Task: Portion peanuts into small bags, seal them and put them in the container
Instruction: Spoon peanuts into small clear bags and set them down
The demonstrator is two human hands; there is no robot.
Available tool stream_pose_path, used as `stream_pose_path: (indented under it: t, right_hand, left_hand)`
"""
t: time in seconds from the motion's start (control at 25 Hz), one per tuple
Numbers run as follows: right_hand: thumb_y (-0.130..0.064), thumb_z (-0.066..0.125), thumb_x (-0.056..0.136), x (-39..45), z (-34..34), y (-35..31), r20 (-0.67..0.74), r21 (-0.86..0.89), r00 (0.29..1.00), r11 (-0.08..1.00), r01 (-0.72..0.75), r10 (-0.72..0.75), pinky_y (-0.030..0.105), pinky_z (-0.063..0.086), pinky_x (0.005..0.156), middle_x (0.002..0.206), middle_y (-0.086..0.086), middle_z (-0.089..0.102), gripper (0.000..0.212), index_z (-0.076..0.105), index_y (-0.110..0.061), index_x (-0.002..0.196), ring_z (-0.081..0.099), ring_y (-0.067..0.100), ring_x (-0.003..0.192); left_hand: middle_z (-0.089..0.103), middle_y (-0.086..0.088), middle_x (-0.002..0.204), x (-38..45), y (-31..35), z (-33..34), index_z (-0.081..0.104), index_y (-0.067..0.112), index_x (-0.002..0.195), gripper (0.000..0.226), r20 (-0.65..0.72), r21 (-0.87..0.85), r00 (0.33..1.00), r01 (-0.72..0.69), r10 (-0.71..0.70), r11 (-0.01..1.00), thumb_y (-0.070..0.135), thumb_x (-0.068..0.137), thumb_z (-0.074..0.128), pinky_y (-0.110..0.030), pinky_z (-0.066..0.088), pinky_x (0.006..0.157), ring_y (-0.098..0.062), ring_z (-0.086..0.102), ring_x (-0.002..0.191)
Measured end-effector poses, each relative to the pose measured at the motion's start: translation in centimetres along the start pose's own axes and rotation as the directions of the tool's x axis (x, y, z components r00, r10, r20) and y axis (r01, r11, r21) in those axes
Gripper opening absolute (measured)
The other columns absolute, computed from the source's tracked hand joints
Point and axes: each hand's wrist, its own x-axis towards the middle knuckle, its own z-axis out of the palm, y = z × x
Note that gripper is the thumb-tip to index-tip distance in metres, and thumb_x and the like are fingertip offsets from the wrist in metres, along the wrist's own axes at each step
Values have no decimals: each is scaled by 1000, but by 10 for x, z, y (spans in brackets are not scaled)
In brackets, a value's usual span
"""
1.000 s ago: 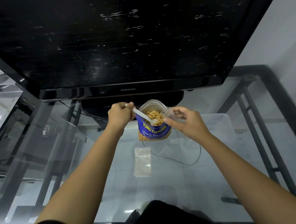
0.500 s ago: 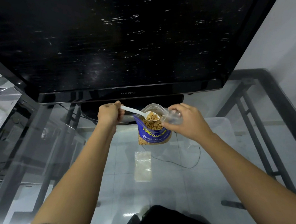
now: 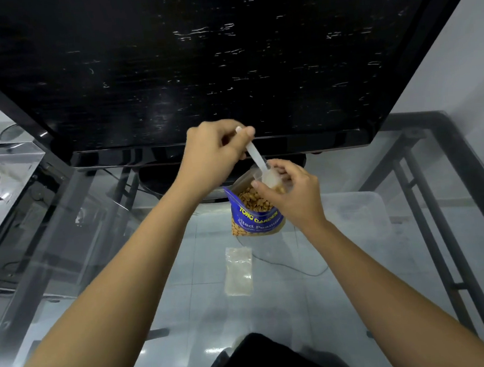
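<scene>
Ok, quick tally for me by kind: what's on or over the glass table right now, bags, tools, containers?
Blue peanut bag: 1
Small clear bags: 2, one in the right hand, one flat on the glass
White plastic spoon, in the left hand: 1
Clear lidded container: 1
Total: 5

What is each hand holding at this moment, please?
Left hand: closed on the handle of the white plastic spoon.
Right hand: closed, pinching the small clear bag open above the peanut pouch.
</scene>
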Motion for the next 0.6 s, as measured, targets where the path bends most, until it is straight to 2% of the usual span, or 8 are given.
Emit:
stream_pose_path:
  t: [0.08,0.12,0.2,0.24,0.28,0.36,0.48,0.6]
  right_hand:
    - [-42,75,70,-1,1,1,-32,43,999,999,-20,21,25,54,72,96,-8,65,47,64,-16,107,61,7,82]
    - [-41,75,71,0,0,2,-38,54,998,998,-43,45,24,54,72,96,-7,66,47,64,-16,108,60,6,82]
    - [-44,74,72,0,-4,7,-30,54,996,995,-81,82,24,55,73,97,-4,68,49,62,-16,111,61,5,84]
    - [-46,73,72,0,-6,10,-20,53,995,994,-93,95,25,55,73,97,-2,69,51,62,-17,112,62,7,85]
    - [-48,72,71,-1,-8,13,-8,56,994,993,-107,108,25,55,73,97,-1,70,52,62,-17,112,63,9,86]
    - [-47,72,71,-4,-13,18,14,73,988,985,-154,153,23,55,71,95,-1,70,51,62,-16,111,64,10,87]
    - [-43,71,74,-8,-17,24,97,129,962,955,-266,255,21,54,68,93,-2,69,43,63,-17,107,64,12,87]
    - [-41,70,76,-12,-16,29,196,171,932,925,-340,306,21,52,68,93,-4,67,37,62,-20,105,63,13,89]
  left_hand:
    - [65,2,59,1,6,-10,70,14,80,27,-72,52,990,-117,120,992,34,91,56,-31,50,63,-15,63,61]
    - [65,0,59,4,4,-15,69,15,78,27,-149,32,982,-111,115,993,34,90,55,-33,51,63,-16,63,59]
    - [65,-3,61,12,-13,-19,68,17,76,25,-294,-117,956,-7,-28,993,34,89,54,-37,54,65,-15,62,56]
    - [64,-2,60,14,-24,-17,67,20,73,25,-315,-198,941,62,-124,978,33,89,54,-37,55,66,-12,61,55]
    - [63,0,59,13,-36,-11,66,23,70,24,-292,-232,936,131,-198,964,32,89,54,-37,54,66,-11,60,54]
    - [62,-1,57,3,-56,10,64,23,69,25,-157,-122,961,211,-229,970,29,91,54,-35,52,64,-16,59,54]
    - [69,-12,67,-16,-71,39,69,11,80,25,41,71,984,170,-174,983,26,92,54,-36,53,66,-26,65,65]
    - [71,-13,70,-17,-80,53,70,9,77,25,75,-71,919,392,-387,917,23,91,56,-40,58,77,-26,70,72]
